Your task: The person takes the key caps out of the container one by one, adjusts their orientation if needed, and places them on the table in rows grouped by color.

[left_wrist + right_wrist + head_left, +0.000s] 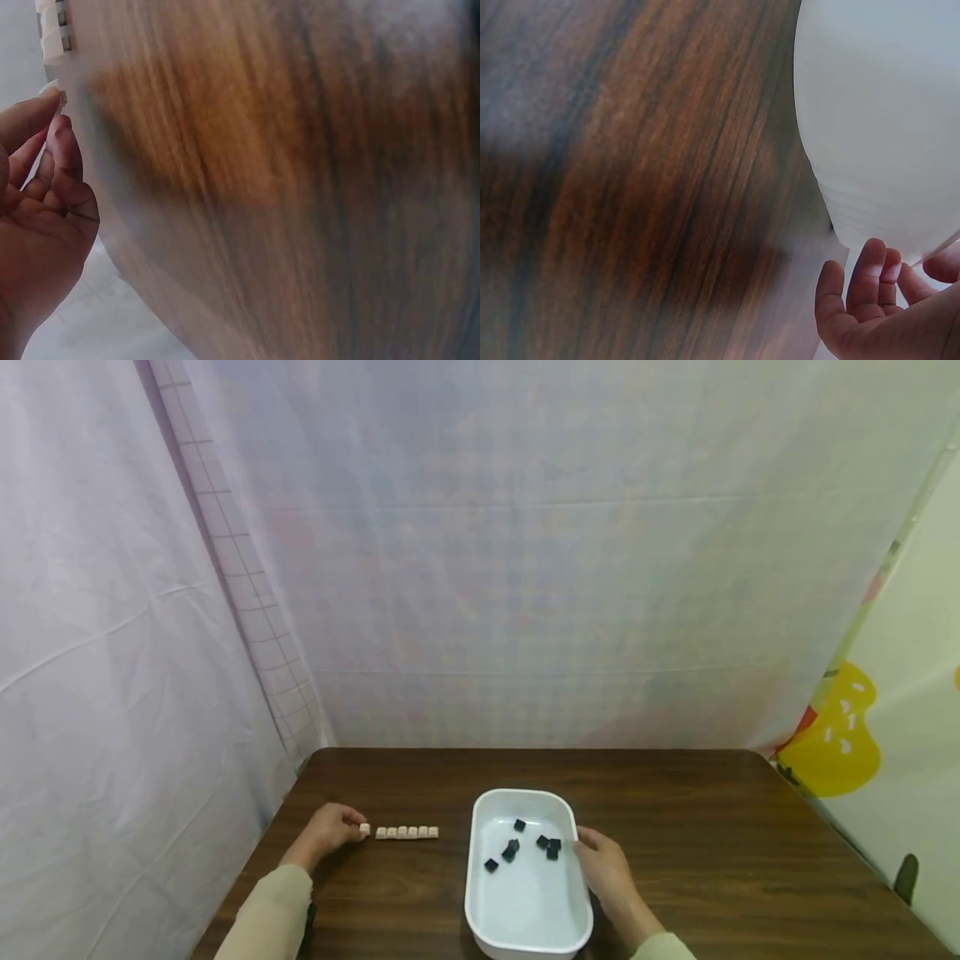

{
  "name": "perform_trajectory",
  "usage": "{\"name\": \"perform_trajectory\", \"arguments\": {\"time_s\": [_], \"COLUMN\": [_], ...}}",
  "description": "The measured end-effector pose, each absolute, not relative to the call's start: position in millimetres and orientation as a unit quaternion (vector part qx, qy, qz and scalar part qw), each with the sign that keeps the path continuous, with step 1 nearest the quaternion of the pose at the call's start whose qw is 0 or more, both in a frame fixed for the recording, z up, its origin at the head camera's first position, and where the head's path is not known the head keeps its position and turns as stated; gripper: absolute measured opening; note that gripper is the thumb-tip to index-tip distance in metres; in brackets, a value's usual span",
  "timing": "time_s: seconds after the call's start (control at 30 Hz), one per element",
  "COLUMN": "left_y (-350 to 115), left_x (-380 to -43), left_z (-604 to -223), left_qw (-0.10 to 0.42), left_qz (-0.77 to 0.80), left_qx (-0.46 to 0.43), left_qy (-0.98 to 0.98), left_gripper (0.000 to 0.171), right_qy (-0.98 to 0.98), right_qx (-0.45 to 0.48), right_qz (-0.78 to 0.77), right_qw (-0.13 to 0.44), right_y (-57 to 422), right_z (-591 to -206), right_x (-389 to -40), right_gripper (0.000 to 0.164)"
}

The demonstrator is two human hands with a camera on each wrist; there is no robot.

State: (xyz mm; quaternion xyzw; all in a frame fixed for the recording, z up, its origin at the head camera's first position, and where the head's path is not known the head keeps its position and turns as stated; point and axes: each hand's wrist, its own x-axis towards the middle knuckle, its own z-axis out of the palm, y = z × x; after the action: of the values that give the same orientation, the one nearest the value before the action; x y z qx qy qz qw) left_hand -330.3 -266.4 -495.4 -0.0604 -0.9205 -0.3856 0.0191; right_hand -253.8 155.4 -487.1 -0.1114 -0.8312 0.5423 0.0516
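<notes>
My left hand pinches a small white keycap between thumb and fingertips, at the left end of a row of white keycaps on the table. A small gap separates the pinched one from the row. In the left wrist view the left hand has the keycap at its fingertips. My right hand holds the right rim of a white plastic bin, thumb over the edge and fingers against the outer wall. Several black keycaps lie scattered inside the bin.
The brown wood-grain table has rounded far corners. A pale curtain hangs behind its far edge, and a white sheet hangs along the left. A dark object shows beside the left forearm.
</notes>
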Motion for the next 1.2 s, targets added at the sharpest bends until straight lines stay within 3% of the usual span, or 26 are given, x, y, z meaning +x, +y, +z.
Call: {"name": "perform_trajectory", "arguments": {"time_s": [0.37,0.83,1.2], "left_y": [-261,-260,-245], "left_x": [-328,-322,-320], "left_z": [-499,-502,-502], "left_qw": [0.011,0.003,0.123], "left_qz": [-0.382,-0.418,-0.433], "left_qx": [-0.049,-0.040,-0.049], "left_qy": [-0.923,-0.908,-0.892], "left_gripper": [0.017,0.042,0.034], "right_qy": [-0.834,-0.832,-0.841], "right_qx": [-0.115,-0.124,-0.132], "right_qz": [0.538,0.539,0.519], "right_qw": [0.050,0.034,0.079], "right_y": [154,151,144], "right_z": [-485,-487,-485], "right_x": [-254,-254,-248], "right_gripper": [0.041,0.040,0.042]}}
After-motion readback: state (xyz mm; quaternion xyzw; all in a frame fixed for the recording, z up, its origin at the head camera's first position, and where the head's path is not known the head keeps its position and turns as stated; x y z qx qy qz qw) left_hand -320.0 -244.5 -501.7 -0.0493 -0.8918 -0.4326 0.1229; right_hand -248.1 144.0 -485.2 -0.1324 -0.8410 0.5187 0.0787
